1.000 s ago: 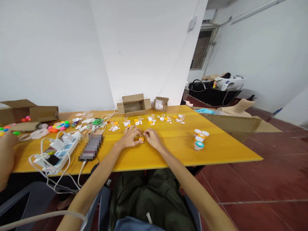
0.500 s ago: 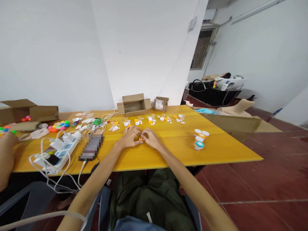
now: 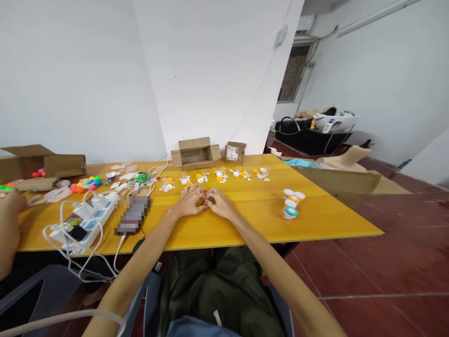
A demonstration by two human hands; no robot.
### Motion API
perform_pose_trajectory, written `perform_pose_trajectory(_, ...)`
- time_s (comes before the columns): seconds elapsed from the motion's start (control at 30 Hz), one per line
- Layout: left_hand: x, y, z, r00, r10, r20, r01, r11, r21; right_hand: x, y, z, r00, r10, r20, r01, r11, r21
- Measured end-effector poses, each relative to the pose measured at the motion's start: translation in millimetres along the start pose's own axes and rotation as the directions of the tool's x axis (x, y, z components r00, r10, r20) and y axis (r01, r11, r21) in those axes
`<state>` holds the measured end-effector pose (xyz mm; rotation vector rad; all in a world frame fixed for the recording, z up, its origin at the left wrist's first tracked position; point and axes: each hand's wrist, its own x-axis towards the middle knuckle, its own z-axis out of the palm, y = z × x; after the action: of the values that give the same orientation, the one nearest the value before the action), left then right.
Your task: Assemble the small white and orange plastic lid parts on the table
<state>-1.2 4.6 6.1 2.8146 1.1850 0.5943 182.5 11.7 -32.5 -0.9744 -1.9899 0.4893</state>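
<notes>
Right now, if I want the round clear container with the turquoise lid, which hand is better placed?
Probably the right hand: it is nearer to the turquoise-lidded container, which stands toward the right on the yellow table. The left hand is farther away.

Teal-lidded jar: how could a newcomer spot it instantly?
On the yellow table, find the cluster of small lidded jars right of the person's right hand. The teal-lidded jar stands at its near end; its teal top sets it apart from white and orange ones.
</notes>
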Motion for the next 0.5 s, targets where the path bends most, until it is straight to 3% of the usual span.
perform_pose_trajectory(0.5,0.3,0.9,-1.2,1.0,-0.024,0.017,0.024,0.999,-0.034,1.4,2.0,-0.7,1.0,-0.003,0.021,0.002,0.997,0.071)
